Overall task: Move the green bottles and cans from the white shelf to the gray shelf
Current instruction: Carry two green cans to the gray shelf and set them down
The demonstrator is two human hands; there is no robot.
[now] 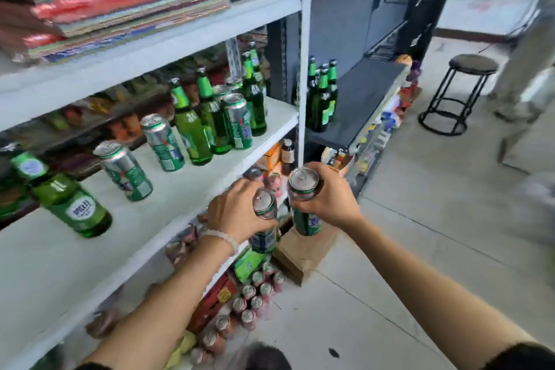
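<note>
My left hand (237, 210) grips a green can (264, 219) in front of the white shelf's edge. My right hand (327, 195) grips a second green can (303, 204) just to the right of it, off the shelf. On the white shelf (168, 204) stand several green bottles (192, 126) and green cans (126, 171); one large bottle (69, 201) is at the left. The gray shelf (366, 96) to the right holds a cluster of green bottles (322, 96) at its left end.
A white upright post (304, 69) separates the two shelves. Stacked coloured cloths (120, 3) fill the upper white shelf. Reddish cans (249, 300) and a cardboard box (303, 249) sit on the floor below. A black stool (459, 93) stands at right, beside a person's legs (522, 63).
</note>
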